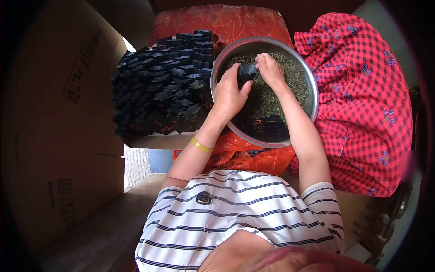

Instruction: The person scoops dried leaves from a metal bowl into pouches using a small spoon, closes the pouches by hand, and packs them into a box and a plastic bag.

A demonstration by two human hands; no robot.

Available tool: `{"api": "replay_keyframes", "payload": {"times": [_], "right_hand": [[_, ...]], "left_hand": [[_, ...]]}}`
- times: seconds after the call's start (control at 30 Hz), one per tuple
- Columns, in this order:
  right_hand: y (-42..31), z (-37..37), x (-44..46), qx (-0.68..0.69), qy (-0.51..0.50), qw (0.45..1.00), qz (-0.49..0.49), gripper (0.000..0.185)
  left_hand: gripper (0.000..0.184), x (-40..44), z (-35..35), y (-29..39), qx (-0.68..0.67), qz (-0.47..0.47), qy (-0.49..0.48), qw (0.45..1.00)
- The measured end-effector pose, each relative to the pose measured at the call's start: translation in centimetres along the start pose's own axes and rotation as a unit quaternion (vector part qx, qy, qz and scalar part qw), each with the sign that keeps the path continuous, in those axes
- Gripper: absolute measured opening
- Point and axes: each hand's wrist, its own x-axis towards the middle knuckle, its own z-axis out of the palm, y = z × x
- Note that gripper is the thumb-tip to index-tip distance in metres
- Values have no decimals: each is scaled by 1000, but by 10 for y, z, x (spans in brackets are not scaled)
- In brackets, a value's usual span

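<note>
A wide metal basin holds dried green leaf bits. Over the basin, my left hand is closed around a small black packet, thumb on the near side and fingers on the far side. My right hand is closed at the packet's right upper edge, fingertips pinched together; whether leaf bits are between them is hidden. More dark packets lie inside the basin at its near side, under my forearms.
Left of the basin, a carton is packed with rows of black packets. Red checked cloth bulges at the right. An orange plastic bag lies nearest me, before a red wooden surface. A large cardboard sheet stands left.
</note>
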Motion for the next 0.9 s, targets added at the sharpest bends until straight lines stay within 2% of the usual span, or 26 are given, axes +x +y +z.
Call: {"api": "replay_keyframes", "payload": {"times": [0.1, 0.23, 0.3, 0.4, 0.43, 0.63, 0.77, 0.8, 0.9], "right_hand": [[-2, -16, 7, 30, 47, 998, 36, 35], [-14, -40, 4, 239, 146, 959, -41, 34], [-34, -49, -7, 248, 192, 944, -106, 33], [-53, -53, -23, 78, 193, 942, -264, 32], [-57, -54, -24, 11, 203, 918, -341, 23], [-70, -55, -27, -54, 175, 893, -411, 19], [-71, -45, -30, -22, 116, 911, -395, 16], [-68, -49, -27, -15, 160, 912, -378, 17], [-53, -60, -21, 100, 202, 956, -190, 34]], "left_hand": [[54, -3, 1, -2, 21, -4, -26, 999], [58, -3, 1, -1, 19, -24, -33, 999], [60, -3, 2, -2, 21, -31, -31, 999], [63, -1, -1, -1, 30, -30, -51, 998], [63, -1, 0, -2, 28, -28, -51, 998], [61, -1, 1, -2, 25, -23, -53, 998], [61, 0, -2, 1, 22, -42, -66, 997], [61, 0, -1, 1, 20, -40, -64, 997], [60, -1, 0, -1, 20, -28, -38, 999]]}}
